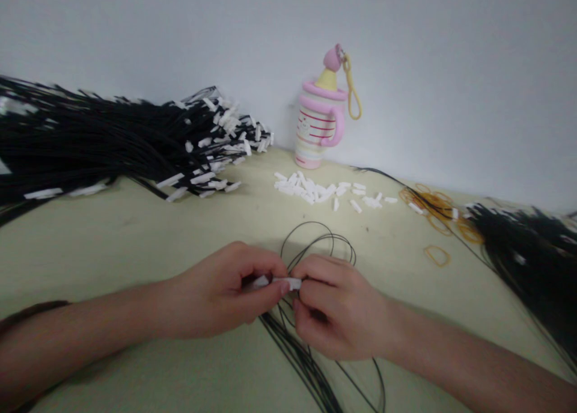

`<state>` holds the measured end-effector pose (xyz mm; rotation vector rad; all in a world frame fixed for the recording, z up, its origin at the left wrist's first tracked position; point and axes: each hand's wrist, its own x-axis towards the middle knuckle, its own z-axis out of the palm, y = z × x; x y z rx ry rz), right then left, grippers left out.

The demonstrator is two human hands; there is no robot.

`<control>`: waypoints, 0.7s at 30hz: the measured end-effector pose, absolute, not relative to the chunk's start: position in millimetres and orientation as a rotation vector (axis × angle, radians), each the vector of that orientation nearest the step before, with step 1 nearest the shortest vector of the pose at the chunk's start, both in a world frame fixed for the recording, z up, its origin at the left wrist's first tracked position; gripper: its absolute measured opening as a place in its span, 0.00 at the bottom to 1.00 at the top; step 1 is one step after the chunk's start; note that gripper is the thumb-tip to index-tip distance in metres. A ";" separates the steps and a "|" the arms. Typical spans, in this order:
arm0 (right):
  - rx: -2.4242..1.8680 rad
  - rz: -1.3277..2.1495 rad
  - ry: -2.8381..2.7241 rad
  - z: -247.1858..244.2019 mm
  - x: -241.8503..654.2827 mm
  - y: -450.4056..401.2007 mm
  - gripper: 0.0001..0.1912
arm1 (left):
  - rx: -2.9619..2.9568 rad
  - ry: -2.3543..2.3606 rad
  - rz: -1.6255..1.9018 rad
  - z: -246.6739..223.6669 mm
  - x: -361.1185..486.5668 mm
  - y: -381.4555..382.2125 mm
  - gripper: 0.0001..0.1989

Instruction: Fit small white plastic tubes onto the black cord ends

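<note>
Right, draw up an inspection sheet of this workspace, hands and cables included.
Surface: pale green tabletop, a few small dark specks.
Work pieces: small elongated white piece between the hands; loose white pieces scattered beyond them.
Clutter: pink-and-white striped cup with a pink handle, upright by the wall; yellow-brown elastic bands at right.
Hands: left hand pinches the small piece; right hand has fingers curled at its right end, exact grip hidden.
Cables: thin black cables looped and trailing around the hands; white-tipped black bundle at left, another black bundle at right.
Surroundings: pale plain wall; co-workers, nothing seen.
</note>
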<state>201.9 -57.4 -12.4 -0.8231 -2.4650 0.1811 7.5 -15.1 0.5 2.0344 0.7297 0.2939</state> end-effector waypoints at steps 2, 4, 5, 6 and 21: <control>-0.819 0.181 -2.470 -12.6 202.1 -57.3 0.09 | 2.052 0.730 0.292 1.4 7.4 -14.9 0.15; -0.816 0.182 -2.474 -12.9 202.3 -57.3 0.09 | 2.075 0.729 0.301 2.2 7.5 -14.7 0.15; -0.816 0.181 -2.475 -13.0 202.4 -57.3 0.09 | 2.084 0.729 0.305 2.5 7.7 -14.5 0.14; -0.816 0.177 -2.475 -13.1 202.4 -57.3 0.09 | 2.088 0.730 0.309 2.6 7.9 -14.4 0.15; -0.812 0.135 -2.464 -13.6 201.5 -56.9 0.10 | 2.060 0.754 0.268 3.2 8.5 -15.6 0.15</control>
